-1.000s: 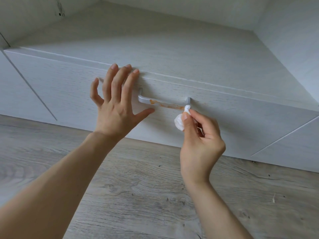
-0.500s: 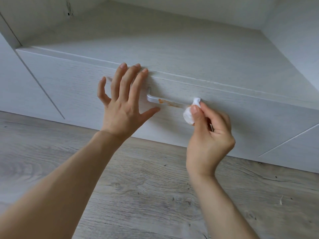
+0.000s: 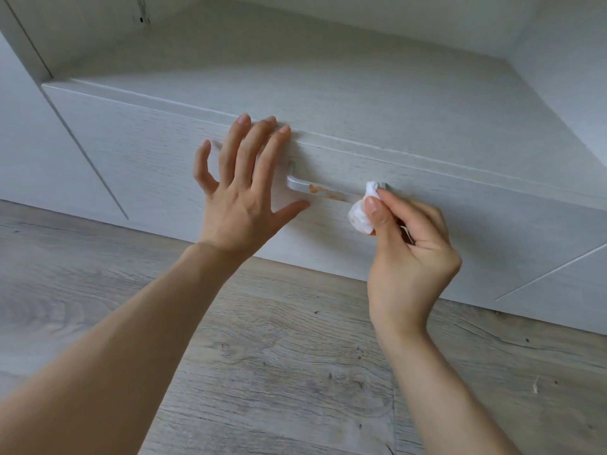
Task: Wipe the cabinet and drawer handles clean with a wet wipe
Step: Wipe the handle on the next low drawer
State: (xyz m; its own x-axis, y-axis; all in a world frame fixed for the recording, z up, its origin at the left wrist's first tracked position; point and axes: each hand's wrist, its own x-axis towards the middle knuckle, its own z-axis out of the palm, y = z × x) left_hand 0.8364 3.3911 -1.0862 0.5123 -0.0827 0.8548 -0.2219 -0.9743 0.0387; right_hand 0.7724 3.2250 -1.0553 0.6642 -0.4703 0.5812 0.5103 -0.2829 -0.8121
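Note:
A white bar handle (image 3: 297,185) sits on the front of a low white drawer (image 3: 147,152). An orange smear (image 3: 323,192) runs along the middle of the bar. My right hand (image 3: 407,251) pinches a bunched white wet wipe (image 3: 361,215) between thumb and fingers and holds it against the handle's right end, which it hides. The wipe shows a faint orange stain at its lower edge. My left hand (image 3: 243,192) lies flat with spread fingers on the drawer front, just left of the handle.
The cabinet top (image 3: 328,93) is a bare white ledge running back to white walls. A grey wood-grain floor (image 3: 262,356) lies below the drawer. Seams of neighbouring cabinet fronts (image 3: 88,159) show at left and right.
The view has shifted so the drawer sits a little further right in frame. My right hand keeps the wipe at the handle's right end; my left hand stays flat on the drawer front.

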